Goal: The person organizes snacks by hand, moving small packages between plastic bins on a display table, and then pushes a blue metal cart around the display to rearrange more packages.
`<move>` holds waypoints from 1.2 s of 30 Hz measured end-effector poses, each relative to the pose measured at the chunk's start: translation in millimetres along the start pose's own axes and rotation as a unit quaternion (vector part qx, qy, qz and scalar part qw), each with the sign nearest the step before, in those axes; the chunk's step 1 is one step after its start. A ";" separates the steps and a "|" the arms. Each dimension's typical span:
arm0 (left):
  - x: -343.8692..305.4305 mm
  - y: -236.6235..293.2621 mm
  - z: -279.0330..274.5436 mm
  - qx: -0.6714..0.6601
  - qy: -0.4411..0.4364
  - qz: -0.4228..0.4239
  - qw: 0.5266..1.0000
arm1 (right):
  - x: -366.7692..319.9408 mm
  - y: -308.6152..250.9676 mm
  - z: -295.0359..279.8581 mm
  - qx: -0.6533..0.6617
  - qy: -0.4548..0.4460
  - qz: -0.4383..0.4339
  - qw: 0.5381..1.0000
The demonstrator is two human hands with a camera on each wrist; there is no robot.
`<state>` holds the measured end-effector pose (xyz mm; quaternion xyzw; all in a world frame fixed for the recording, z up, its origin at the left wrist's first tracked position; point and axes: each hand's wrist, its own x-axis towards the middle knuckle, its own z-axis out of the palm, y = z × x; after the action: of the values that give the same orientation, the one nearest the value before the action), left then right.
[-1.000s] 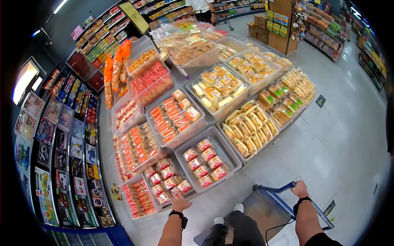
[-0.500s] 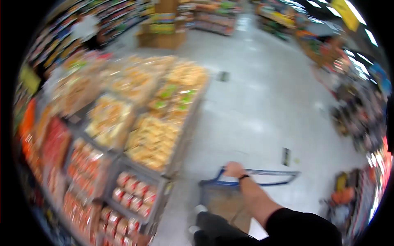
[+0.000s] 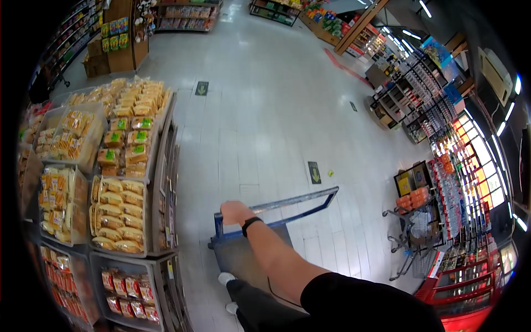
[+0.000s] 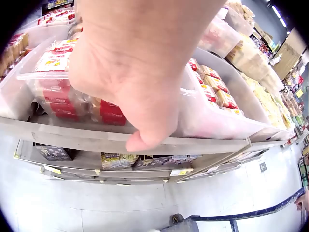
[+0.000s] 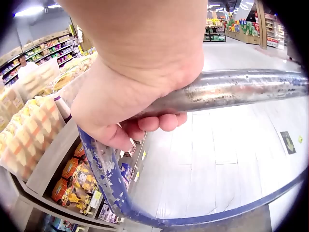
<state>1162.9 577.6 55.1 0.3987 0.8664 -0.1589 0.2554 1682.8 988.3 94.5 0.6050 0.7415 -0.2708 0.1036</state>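
Observation:
My right hand grips the worn metal handle of a blue-framed platform cart, near its left corner. In the right wrist view the fingers curl beneath the bar. The cart's flat deck lies by my feet. My left hand is out of the head view; in its wrist view it is over the front of a display, between two clear plastic bins, thumb pointing down at the shelf edge. Its other fingers are hidden. Red-labelled packaged snacks sit in the left bin, more in the right bin.
Bins of packaged breads line the left side. A grey tiled floor with arrow markers runs ahead. At the right are shopping carts, a red cart or rack and stocked racks.
The head view has swung right, so the display now lies at the left and the aisle fills the middle. My left hand has left that view. My right hand keeps its grip on the cart handle.

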 end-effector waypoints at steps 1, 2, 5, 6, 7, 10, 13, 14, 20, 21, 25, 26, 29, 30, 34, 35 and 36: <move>-0.5 -9.6 6.1 -0.002 -0.001 0.004 1.000 | -0.2 1.2 1.1 -0.001 0.021 -0.002 1.000; -2.1 -25.0 14.8 -0.001 -0.004 0.010 1.000 | 0.4 1.3 -0.4 -0.002 0.040 -0.010 0.999; 13.7 -94.6 58.7 -0.035 -0.026 0.089 0.995 | 5.7 4.6 -0.6 -0.017 0.038 0.003 0.999; 10.3 -99.8 57.1 -0.026 -0.044 0.093 0.994 | 9.3 5.5 -0.3 -0.037 0.036 0.006 0.999; 13.1 -103.6 61.7 0.060 -0.089 0.034 0.994 | 8.1 7.6 3.9 -0.021 0.048 0.024 0.998; -3.6 -76.7 27.2 -0.025 -0.180 -0.027 0.983 | 7.5 -0.4 12.2 -0.064 0.034 0.053 0.996; -39.3 -12.9 -13.2 0.003 -0.132 -0.179 0.975 | -15.1 -23.2 23.7 -0.076 0.053 0.064 0.994; -30.0 -19.6 -1.6 0.016 -0.125 -0.163 0.979 | -22.3 -28.0 31.0 -0.079 0.056 0.069 0.993; -27.5 -33.0 12.8 -0.023 -0.120 -0.152 0.981 | -98.4 -79.5 79.2 -0.063 -0.033 0.036 0.997; -22.8 -38.2 21.3 -0.048 -0.112 -0.163 0.979 | -109.9 -82.7 93.9 -0.058 -0.028 0.010 0.998; -35.9 -22.2 -6.4 -0.048 -0.142 -0.171 0.974 | -164.9 -103.9 122.4 -0.052 -0.067 -0.015 0.996; -39.7 -19.5 -9.7 -0.057 -0.139 -0.172 0.973 | -176.3 -105.7 129.5 -0.048 -0.074 -0.011 0.996; -40.5 -18.4 -8.1 -0.111 -0.100 -0.165 0.975 | -195.0 -104.4 149.3 -0.074 -0.070 -0.028 0.994; -36.7 -20.9 3.1 -0.131 -0.070 -0.165 0.975 | -198.7 -104.7 148.4 -0.072 -0.072 -0.033 0.994; -37.3 -26.3 49.4 -0.127 0.109 -0.169 0.971 | -202.6 -91.4 157.8 -0.014 -0.120 -0.085 0.989; -36.6 -40.6 55.3 -0.222 0.158 -0.076 0.959 | -195.6 -81.3 168.3 -0.037 -0.169 -0.093 0.980; -41.2 -32.8 40.2 -0.169 0.160 -0.100 0.967 | -168.9 -37.7 220.5 -0.038 -0.098 -0.133 0.985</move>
<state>1173.0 512.6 48.0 0.2815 0.9456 0.0315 0.1599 1650.1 725.5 2.8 0.4668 0.8116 -0.3120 0.1618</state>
